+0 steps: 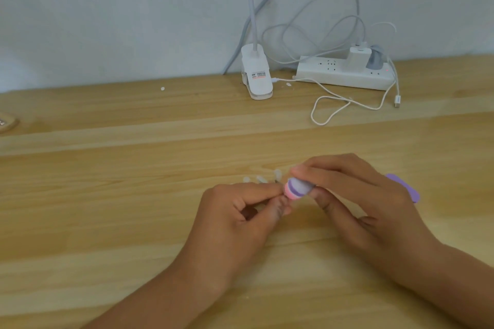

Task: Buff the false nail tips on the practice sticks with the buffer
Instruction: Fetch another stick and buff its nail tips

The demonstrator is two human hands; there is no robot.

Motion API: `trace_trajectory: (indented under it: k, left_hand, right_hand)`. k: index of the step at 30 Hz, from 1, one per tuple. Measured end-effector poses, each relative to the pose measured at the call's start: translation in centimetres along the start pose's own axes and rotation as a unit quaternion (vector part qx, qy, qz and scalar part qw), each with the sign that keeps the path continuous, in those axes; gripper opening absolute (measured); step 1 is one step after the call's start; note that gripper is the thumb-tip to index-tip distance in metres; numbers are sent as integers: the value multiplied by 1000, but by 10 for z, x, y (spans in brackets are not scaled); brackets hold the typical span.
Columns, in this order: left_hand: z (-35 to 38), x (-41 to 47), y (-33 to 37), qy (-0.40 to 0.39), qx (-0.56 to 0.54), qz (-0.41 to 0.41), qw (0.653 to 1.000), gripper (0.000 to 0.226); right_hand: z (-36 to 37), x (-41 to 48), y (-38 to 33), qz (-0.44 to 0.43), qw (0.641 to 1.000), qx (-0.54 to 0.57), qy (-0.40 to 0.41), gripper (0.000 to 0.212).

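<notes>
Near the middle of the wooden table, a purple and pink buffer is gripped between the curled fingers and thumb of the right hand. Its rounded end is held against the left hand, by whose thumb and forefinger a fan of clear nail tips is pinched at the base. A clip lamp and power strip are set by the wall.

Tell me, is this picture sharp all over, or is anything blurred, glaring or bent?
Head view: soft, even light, only faint shadows under the left hand and right hand, no hard glare. Head view: the nail tips and the buffer look smeared, the power strip crisper. Head view: the back edge of the table bows slightly, as a wide lens does.
</notes>
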State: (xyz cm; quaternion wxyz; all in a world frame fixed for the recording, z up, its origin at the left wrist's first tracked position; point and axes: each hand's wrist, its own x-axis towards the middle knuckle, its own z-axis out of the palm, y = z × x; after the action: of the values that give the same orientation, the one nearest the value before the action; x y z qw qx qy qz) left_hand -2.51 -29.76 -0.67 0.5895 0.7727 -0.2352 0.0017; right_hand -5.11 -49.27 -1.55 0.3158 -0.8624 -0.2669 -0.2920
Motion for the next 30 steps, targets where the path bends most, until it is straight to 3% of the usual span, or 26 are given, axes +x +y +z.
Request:
trace_trajectory:
  k: [4, 8, 17, 24, 30]
  left_hand:
    - [0, 1, 1, -19, -17, 33, 999, 14]
    - [0, 2, 1, -12, -30, 23, 999, 10]
    - [2, -3, 4, -36, 58, 75, 995, 13]
    - [1, -2, 3, -45, 46, 67, 996, 27]
    - [0, 0, 4, -50, 12, 39, 998, 14]
  right_hand:
    - [3, -2, 0, -33, 999, -2, -8, 31]
    - [-3, 1, 5, -23, 999, -8, 33, 33]
    - [-6, 0, 8, -52, 999, 0, -11, 37]
    - [-3, 1, 4, -54, 998, 27, -28, 38]
    - [-7, 1, 6, -41, 998, 5, -38, 34]
